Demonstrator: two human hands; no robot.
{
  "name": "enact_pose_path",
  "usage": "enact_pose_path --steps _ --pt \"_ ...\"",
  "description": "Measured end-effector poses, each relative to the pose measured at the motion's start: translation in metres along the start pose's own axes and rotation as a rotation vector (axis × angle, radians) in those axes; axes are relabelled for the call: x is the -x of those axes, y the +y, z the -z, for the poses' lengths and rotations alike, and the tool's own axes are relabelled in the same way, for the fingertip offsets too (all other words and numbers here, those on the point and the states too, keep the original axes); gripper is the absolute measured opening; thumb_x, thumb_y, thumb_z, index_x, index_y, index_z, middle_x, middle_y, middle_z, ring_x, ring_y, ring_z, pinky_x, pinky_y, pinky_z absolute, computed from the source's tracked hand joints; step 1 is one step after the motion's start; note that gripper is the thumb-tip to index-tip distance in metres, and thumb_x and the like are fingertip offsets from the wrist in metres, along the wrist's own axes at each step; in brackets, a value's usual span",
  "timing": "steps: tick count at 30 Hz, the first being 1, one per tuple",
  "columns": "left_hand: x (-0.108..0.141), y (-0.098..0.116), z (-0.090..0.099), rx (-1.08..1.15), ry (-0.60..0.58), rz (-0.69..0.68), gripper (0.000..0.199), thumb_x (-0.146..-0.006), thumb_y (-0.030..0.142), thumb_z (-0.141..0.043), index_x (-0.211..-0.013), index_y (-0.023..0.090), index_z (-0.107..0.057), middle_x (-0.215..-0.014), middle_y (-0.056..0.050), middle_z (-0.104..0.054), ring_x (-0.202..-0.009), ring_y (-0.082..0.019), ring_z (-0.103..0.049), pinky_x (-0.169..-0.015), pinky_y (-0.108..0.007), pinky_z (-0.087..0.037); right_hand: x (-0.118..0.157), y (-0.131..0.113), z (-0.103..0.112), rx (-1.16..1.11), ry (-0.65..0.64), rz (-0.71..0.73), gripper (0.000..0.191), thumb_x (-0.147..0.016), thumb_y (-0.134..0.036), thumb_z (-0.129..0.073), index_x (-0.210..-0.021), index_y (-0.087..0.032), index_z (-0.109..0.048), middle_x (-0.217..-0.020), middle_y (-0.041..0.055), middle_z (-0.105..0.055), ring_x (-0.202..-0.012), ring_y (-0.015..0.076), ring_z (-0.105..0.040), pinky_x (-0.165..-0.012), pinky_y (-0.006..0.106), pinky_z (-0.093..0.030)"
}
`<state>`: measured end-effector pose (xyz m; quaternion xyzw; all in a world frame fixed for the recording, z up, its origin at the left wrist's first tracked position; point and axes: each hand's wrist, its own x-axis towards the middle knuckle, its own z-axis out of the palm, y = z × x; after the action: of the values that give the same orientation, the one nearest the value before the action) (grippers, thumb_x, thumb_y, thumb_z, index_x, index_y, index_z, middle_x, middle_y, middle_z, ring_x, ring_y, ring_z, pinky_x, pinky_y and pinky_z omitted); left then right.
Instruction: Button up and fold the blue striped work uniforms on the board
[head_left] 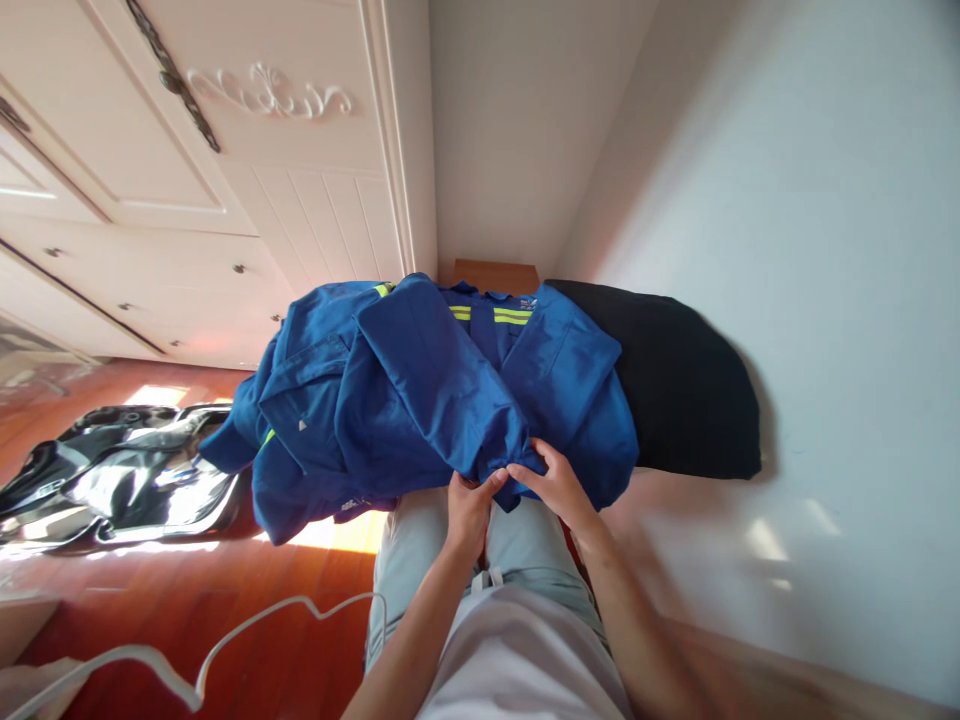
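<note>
Pale shirt (525, 660) foremost, left hand (466, 515) and right hand (561, 490) seemingly pinch blue jacket's (420, 400) edge, floor (277, 665) leftward.

No text you can read here: on the jacket (420, 400) in front of you, a small label (529, 302) sits up near the top edge, too tiny to make out, and pale print (355, 504) down low blurs past reading.
</note>
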<state>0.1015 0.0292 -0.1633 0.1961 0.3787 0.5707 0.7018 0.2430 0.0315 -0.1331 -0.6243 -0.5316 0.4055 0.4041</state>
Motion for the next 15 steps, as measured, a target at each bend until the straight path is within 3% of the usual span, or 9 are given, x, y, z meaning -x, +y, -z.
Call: enact_pose_path --steps 3,7,9,15 --pt "0.000 -0.001 0.003 0.023 0.003 0.007 0.063 -0.057 0.022 -0.091 -0.114 0.015 -0.065 -0.100 -0.010 -0.076 -0.094 -0.026 -0.071 -0.093 -0.040 -0.051 -0.001 0.003 0.006 -0.163 -0.119 -0.053 0.043 -0.083 -0.057 -0.063 -0.101 -0.018 -0.065 -0.087 0.0053 -0.070 -0.082 0.0216 -0.064 -0.073 0.031 -0.051" --pt "0.001 -0.003 0.006 0.023 0.002 0.033 0.062 -0.056 0.021 -0.091 -0.111 0.016 -0.065 -0.101 -0.010 -0.076 -0.102 -0.028 -0.069 -0.094 -0.040 -0.050 -0.011 -0.002 0.006 -0.085 -0.048 -0.039 0.043 -0.083 -0.059 -0.062 -0.068 -0.019 -0.058 -0.060 -0.0016 -0.055 -0.061 0.0151 -0.053 -0.055 0.024 -0.042" --pt "0.002 -0.001 0.006 0.028 -0.001 0.047 0.058 -0.056 0.020 -0.090 -0.107 0.016 -0.065 -0.101 -0.010 -0.075 -0.102 -0.027 -0.069 -0.094 -0.040 -0.050 -0.017 -0.005 0.005 -0.021 -0.005 -0.009 0.045 -0.081 -0.056 -0.065 -0.059 -0.019 -0.051 -0.055 -0.0026 -0.050 -0.057 0.0134 -0.049 -0.053 0.024 -0.038" --pt "0.007 0.008 0.011 0.059 -0.014 0.067 0.052 -0.054 0.021 -0.090 -0.100 0.018 -0.065 -0.094 -0.006 -0.075 -0.091 -0.023 -0.070 -0.087 -0.035 -0.051 -0.023 -0.006 0.007 -0.123 -0.013 -0.086 0.031 -0.072 -0.047 -0.073 -0.073 -0.019 -0.061 -0.067 0.0000 -0.064 -0.066 0.0179 -0.060 -0.063 0.028 -0.047"
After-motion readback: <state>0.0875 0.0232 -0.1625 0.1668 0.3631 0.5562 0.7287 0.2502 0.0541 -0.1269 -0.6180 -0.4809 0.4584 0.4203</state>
